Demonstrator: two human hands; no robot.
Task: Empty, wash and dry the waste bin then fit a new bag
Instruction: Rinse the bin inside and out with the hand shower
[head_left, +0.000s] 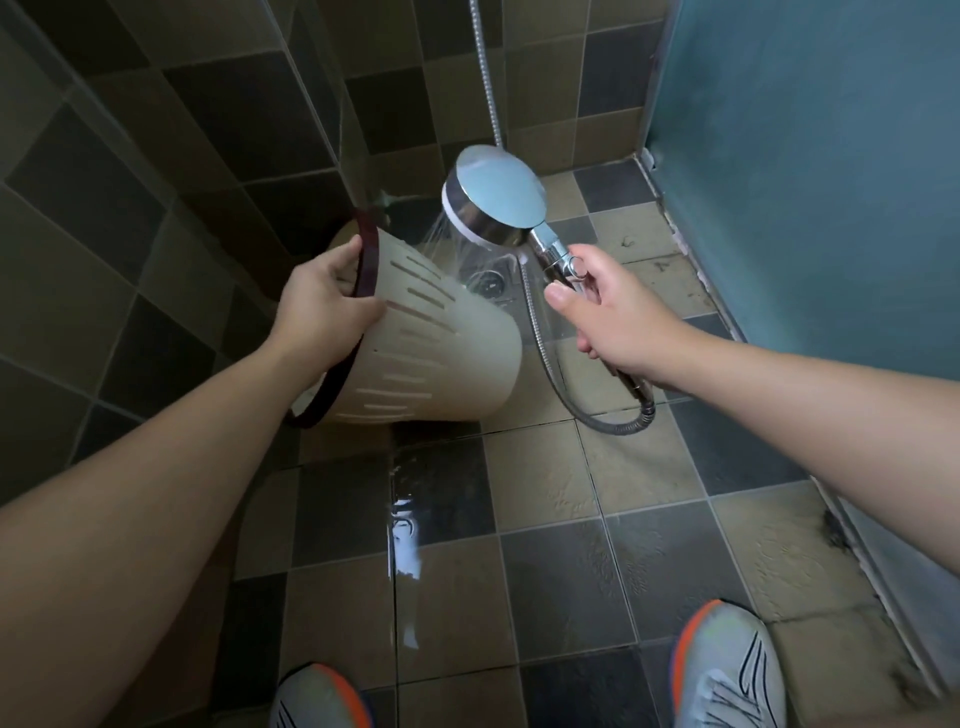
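The waste bin (436, 353) is cream plastic with slotted sides and a dark red rim. It is tipped on its side above the tiled floor, its mouth turned to the left. My left hand (324, 306) grips its rim at the top. My right hand (610, 312) holds the chrome handle of a shower head (496, 195), just right of the bin. Water sprays from the head down onto the bin's outer wall. The inside of the bin is hidden from me.
A metal hose (543, 353) loops from the handle over the floor and another length runs up the wall. A floor drain (488, 283) lies behind the bin. A wet streak (405, 530) runs toward my two shoes (727, 670). Tiled wall left, blue partition (810, 156) right.
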